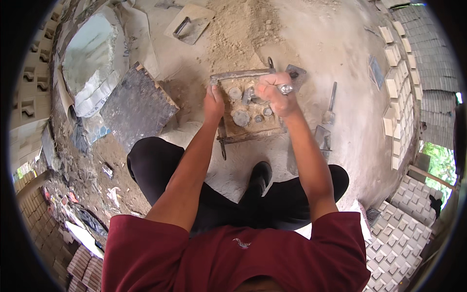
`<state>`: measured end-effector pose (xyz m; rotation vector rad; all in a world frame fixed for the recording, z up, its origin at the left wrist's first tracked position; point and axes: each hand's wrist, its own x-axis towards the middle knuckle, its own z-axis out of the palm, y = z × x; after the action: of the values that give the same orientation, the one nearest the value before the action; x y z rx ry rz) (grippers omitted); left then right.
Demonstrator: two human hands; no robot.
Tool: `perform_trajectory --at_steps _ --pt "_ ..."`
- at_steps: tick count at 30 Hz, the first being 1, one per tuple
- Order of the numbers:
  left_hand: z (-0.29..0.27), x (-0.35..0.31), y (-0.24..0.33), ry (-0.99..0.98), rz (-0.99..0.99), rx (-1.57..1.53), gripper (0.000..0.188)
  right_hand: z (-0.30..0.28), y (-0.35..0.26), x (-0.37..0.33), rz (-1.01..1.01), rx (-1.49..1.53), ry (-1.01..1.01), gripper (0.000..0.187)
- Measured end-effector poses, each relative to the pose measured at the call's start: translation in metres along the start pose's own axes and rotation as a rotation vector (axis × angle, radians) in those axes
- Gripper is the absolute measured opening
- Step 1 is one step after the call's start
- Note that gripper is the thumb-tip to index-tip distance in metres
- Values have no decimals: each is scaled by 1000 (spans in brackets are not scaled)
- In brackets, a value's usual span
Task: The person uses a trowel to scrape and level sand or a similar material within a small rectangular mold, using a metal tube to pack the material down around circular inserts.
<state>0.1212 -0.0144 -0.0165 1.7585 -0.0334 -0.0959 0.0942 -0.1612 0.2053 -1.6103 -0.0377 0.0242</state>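
Note:
On the ground in front of me lies a square mold frame (243,74) with metal loops at two corners. Sandy material (249,127) fills it, and several round grey pieces, the largest a disc (241,118), are set in it. My left hand (214,103) is closed on the frame's left side near the far corner. Over the frame's right half, my right hand (277,95) is closed in a fist around a metal tool (286,88) with a shiny rounded end. A grey part shows left of that fist; the tool's kind is not clear.
Left of the frame lies a dark square board (138,107), beside an open sack of whitish powder (92,53). A sand pile (243,29) and a hand float (189,24) are beyond. A trowel (331,104) and another handled tool (323,138) lie right; pale blocks (399,87) line the far right.

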Motion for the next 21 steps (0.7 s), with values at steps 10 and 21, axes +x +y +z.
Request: perform_trajectory --at_steps 10,21 --pt "-6 2 -13 -46 -60 90 50 -17 -26 10 15 114 -207 39" --pt "2 0 -7 -19 -64 85 53 -14 -11 -45 -47 -173 -353 34"
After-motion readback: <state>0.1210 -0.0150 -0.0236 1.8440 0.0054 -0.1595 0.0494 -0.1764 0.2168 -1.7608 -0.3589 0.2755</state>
